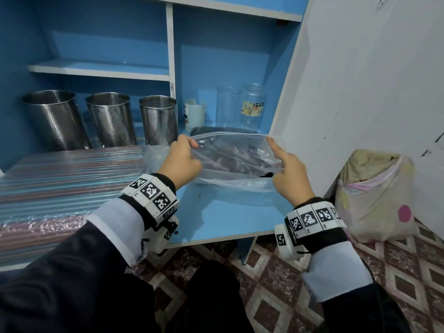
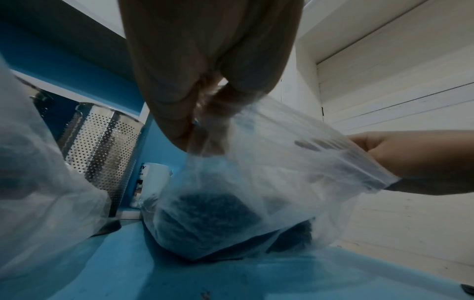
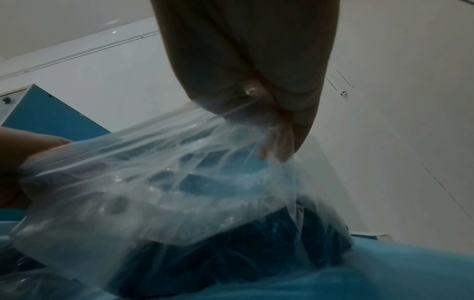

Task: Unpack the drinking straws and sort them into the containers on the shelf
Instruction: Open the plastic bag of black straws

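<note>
Head view: left hand [image 1: 181,156] and right hand [image 1: 287,170] each pinch the clear bag [image 1: 236,159] of dark straws [image 1: 230,162] at its mouth; film looks thin, slippery, light; grip the rim.

Clear, colourless plastic bag [image 1: 230,155] between the fingers [image 1: 192,143], dark blackish straws [image 1: 228,162] showing through. Beyond the fingers, three shiny silver perforated steel cylinders [image 1: 110,118], dotted with fine holes on the lower half. Left of the fingers, flat clear packs of striped straws [image 1: 60,179]: blue, pink, reddish lines. Beneath the fingers, sky-blue shelf [image 1: 228,217] with white edges. Black-and-white square-code bands [image 1: 151,191] on both wrists, pale grey cuffs, dark sleeves. Right of the fingers, white wall; beige sack [image 1: 374,195] with a pink dot. Floor tiles [image 1: 276,284] in brown and cream diamonds.
</note>
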Available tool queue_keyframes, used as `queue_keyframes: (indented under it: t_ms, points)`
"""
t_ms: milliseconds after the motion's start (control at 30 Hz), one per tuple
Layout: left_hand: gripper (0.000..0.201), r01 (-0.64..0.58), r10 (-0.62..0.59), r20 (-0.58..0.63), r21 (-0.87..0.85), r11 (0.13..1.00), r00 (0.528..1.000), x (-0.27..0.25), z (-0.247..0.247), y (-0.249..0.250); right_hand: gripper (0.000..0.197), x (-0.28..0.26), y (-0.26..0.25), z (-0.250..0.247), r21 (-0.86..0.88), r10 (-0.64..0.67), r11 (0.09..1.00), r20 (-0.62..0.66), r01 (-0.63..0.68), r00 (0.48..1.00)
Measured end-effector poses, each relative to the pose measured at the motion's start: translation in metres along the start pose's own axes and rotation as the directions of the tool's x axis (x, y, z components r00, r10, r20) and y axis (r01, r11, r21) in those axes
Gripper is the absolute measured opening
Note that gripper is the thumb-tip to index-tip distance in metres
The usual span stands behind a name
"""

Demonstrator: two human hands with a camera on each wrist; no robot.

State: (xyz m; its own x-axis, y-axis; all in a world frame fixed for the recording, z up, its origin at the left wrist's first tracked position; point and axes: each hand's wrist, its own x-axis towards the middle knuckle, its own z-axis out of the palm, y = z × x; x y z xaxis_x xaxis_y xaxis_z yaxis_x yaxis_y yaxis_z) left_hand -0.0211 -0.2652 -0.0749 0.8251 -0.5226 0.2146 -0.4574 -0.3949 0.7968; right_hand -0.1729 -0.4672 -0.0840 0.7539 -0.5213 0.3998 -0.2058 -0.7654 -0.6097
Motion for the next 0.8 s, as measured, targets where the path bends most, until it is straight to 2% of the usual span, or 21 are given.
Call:
queue_keyframes:
  t_ms: [67,133,233,333,367,433,533,633,700,800]
  points:
    - [0.032,0.018,-0.018,0.001,0.046,0.999,1.000,0.002,0.007,0.002,0.086,0.005,-0.002,0.001,0.008,-0.011,1.000,-0.006,0.011,1.000]
    - [0.053,0.020,-0.022,0.013,0.128,0.992,1.000,0.005,0.011,0.004,0.085,0.011,-0.002,0.002,-0.024,-0.003,1.000,0.005,0.003,1.000]
    - [0.069,-0.001,-0.008,0.046,0.197,0.980,0.999,0.007,0.016,0.006,0.087,0.021,0.003,0.003,-0.048,0.037,0.998,0.075,-0.034,0.996]
    - [0.081,0.034,-0.091,0.153,0.342,0.939,0.984,0.010,0.017,0.006,0.083,0.024,0.009,0.003,0.009,0.026,1.000,0.088,-0.027,0.996]
    - [0.079,0.042,-0.122,0.181,0.389,0.920,0.976,0.011,0.017,0.006,0.080,0.024,0.012,0.003,0.023,0.026,0.999,0.078,-0.027,0.997]
    - [0.060,0.041,-0.140,0.185,0.458,0.888,0.973,0.015,0.016,0.005,0.064,0.027,0.017,0.003,0.014,0.073,0.997,0.065,-0.074,0.995]
    - [0.027,-0.002,-0.078,0.152,0.466,0.885,0.985,0.022,0.013,0.002,0.023,0.035,0.022,0.005,-0.086,0.127,0.989,0.083,-0.120,0.988]
    - [0.013,-0.075,0.021,0.141,0.391,0.917,0.990,0.028,0.006,0.001,0.029,0.041,0.026,0.006,-0.250,0.087,0.967,0.114,-0.057,0.990]
    - [0.017,-0.134,0.085,0.157,0.333,0.934,0.984,0.033,0.000,0.002,0.028,0.045,0.026,0.003,-0.255,0.029,0.967,0.096,-0.004,0.995]
    - [0.020,-0.183,0.128,0.214,0.263,0.947,0.968,0.041,-0.007,0.005,0.025,0.055,0.024,-0.001,-0.201,-0.057,0.976,0.142,0.085,0.988]
